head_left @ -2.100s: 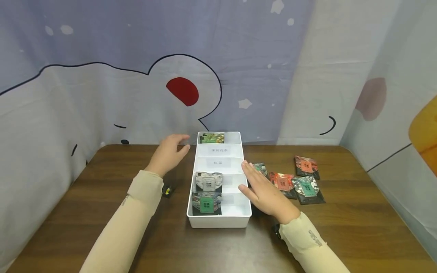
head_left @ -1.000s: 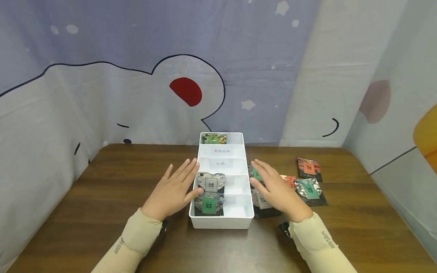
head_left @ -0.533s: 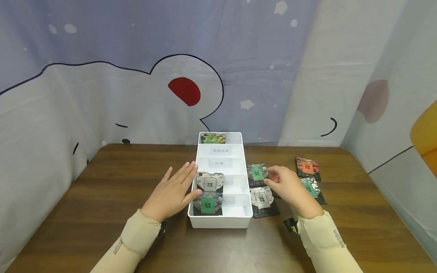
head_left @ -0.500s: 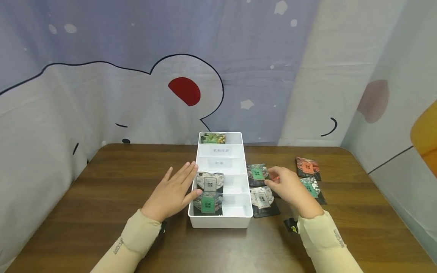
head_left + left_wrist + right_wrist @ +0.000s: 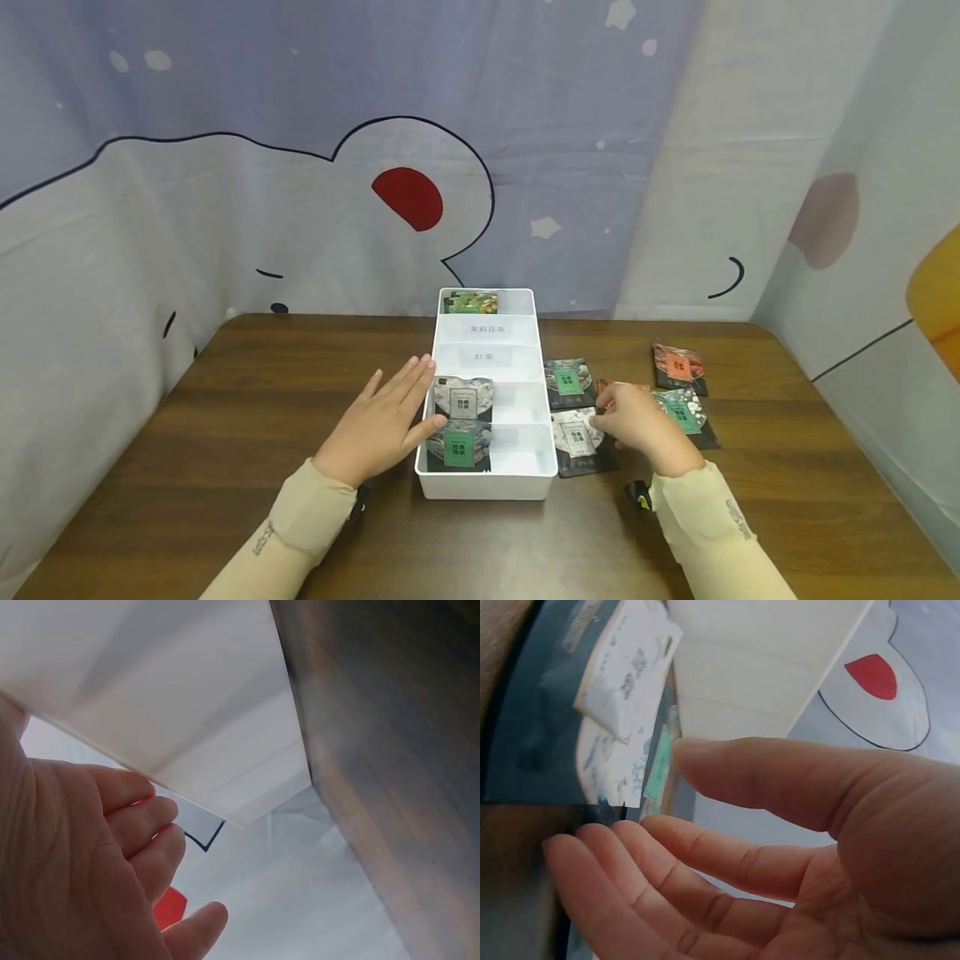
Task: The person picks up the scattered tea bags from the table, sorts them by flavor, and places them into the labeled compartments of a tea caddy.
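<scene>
My left hand (image 5: 378, 429) rests with straight fingers along the left rim of a long white divided tray (image 5: 483, 488); in the left wrist view the fingers touch the tray's outer wall (image 5: 217, 727). On the table right of the tray lies a black-and-white tea packet (image 5: 577, 437). My right hand (image 5: 647, 425) is at this packet's right edge. In the right wrist view its fingertips (image 5: 641, 825) sit right at the edge of the packet (image 5: 540, 735), with the thumb apart from them. Inside the tray stand a white-label packet (image 5: 463, 402), a green-label packet (image 5: 459, 450) and leafy green packets (image 5: 471, 303).
Beside the right hand are a green-label packet (image 5: 567, 382), a partly hidden red packet (image 5: 609, 385), another red packet (image 5: 678, 367) and a packet with white flowers and a green label (image 5: 684, 414). Two middle compartments carry paper labels (image 5: 486, 357). A patterned curtain (image 5: 555, 275) hangs behind the table.
My left hand came back toward me to the tray's left rim and stayed. My right hand left the tray's right side, passed over the red packet, then moved to the white-label packet's edge.
</scene>
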Tool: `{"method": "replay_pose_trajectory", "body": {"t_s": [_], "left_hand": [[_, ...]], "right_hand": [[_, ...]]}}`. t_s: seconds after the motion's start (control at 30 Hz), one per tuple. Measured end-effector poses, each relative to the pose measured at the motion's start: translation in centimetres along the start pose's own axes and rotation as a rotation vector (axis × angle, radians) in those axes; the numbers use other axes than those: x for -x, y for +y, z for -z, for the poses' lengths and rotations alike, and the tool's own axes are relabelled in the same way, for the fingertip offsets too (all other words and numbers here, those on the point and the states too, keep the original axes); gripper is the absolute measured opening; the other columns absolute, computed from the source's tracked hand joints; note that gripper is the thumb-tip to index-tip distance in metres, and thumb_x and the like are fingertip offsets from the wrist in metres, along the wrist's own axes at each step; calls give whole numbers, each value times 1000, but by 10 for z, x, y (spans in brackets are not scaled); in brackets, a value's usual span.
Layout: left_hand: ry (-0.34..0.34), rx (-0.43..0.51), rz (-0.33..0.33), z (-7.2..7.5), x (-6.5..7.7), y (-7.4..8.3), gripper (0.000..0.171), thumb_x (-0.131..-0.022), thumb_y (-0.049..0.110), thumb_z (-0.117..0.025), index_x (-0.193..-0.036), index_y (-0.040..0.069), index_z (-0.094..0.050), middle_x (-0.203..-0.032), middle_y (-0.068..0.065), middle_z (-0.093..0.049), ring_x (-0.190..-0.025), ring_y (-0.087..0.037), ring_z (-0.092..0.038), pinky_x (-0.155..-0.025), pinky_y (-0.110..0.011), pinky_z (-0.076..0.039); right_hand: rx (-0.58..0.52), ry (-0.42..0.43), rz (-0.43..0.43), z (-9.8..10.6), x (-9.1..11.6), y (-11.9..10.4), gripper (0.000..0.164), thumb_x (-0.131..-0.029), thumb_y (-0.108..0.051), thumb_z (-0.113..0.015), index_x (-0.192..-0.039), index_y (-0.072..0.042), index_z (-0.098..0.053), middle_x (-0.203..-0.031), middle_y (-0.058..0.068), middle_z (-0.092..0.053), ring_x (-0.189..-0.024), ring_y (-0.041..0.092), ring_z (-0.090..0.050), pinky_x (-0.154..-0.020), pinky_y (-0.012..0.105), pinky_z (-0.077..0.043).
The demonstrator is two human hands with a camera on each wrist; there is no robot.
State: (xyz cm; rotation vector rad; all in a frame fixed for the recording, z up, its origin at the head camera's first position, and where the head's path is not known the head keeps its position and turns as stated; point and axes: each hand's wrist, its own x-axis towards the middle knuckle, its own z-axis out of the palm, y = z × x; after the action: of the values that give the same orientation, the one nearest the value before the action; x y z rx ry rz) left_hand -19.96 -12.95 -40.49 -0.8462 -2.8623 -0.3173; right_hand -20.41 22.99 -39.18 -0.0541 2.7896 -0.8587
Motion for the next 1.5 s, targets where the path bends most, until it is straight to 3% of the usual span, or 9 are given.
{"method": "replay_pose_trajectory", "body": {"t_s": [0.17, 0.37, 0.5, 0.93, 1.23, 1.5], "left_hand": [[1, 6, 0, -1, 0, 0, 77, -105, 54, -45, -160, 3, -27, -165, -11, -27, -154, -28, -21, -122, -60, -16], [1, 11, 2, -1, 0, 1, 77, -105, 55, -44, -160, 4, -27, -165, -11, -27, -154, -28, -21, -122, -60, -17], [5, 15, 1, -1, 0, 1, 77, -105, 55, -44, -160, 3, -27, -165, -12, -27, -153, -28, -22, -121, -60, -17], [5, 15, 0, 0, 1, 1, 77, -105, 55, -44, -159, 3, -28, -165, -12, -27, -153, -29, -23, -121, -60, -18], [-1, 27, 6, 0, 2, 0, 78, -105, 55, -44, -160, 3, -27, -166, -12, -26, -153, -29, -22, -122, -59, -18], [-4, 28, 0, 0, 1, -1, 78, -104, 55, -45, -159, 3, -28, -165, -13, -27, -154, -28, -21, -122, -58, -18]], "right_hand": [[23, 6, -24, -4, -3, 3, 34, -88, -8, -71, -113, 14, -64, -112, 30, -67, -54, 19, -66, -69, 42, -58], [4, 15, -44, -11, -6, 3, 18, -82, -11, -75, -84, 4, -65, -84, 14, -65, -52, 18, -64, -56, 32, -54], [-30, 12, -53, -15, -6, 1, 19, -84, -11, -74, -75, 0, -62, -76, 9, -60, -50, 16, -63, -52, 29, -55], [-161, -14, -95, -15, -8, 2, 11, -89, 0, -66, -94, 7, -59, -84, 12, -58, -58, 17, -59, -54, 29, -58], [-254, -22, -36, -12, -8, 3, 13, -86, 2, -64, -97, 8, -63, -81, 11, -65, -61, 16, -61, -56, 29, -58], [-330, 23, 3, -3, -8, 5, 19, -88, 5, -65, -104, 13, -62, -86, 17, -69, -67, 18, -65, -62, 33, -61]]}}
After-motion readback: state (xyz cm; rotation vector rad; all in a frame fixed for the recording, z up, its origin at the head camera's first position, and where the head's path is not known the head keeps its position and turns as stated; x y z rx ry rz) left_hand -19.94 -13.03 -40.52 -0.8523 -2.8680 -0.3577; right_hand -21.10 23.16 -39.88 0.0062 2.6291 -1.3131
